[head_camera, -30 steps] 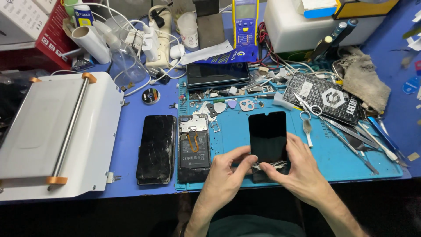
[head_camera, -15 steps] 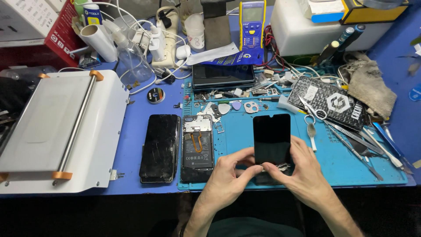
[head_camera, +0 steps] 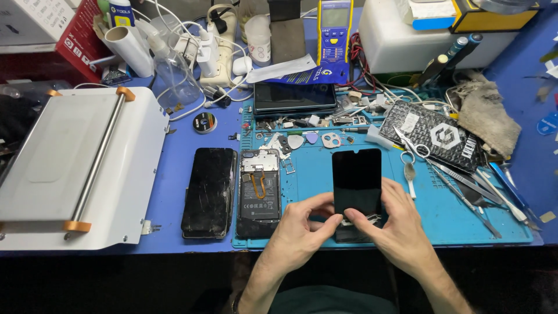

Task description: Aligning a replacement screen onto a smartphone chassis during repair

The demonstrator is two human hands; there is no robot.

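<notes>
phone repair workshop | blue work mat [head_camera: 447, 218] | opened phone [head_camera: 258, 192] | multimeter [head_camera: 335, 26] | tweezers [head_camera: 465, 197]

Blue surface [head_camera: 186, 244] crowded with phone repair gear

A teal work mat [head_camera: 442, 215] lies on it beside a cracked black phone [head_camera: 209, 192], a white machine [head_camera: 75, 168] at the left, and a white box [head_camera: 407, 43] at the back.

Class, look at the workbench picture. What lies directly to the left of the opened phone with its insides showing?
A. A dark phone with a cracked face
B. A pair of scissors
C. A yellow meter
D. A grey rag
A: the cracked dark phone lies flat beside the opened phone, on its left, while both hands hold a black screen panel further right.
</notes>
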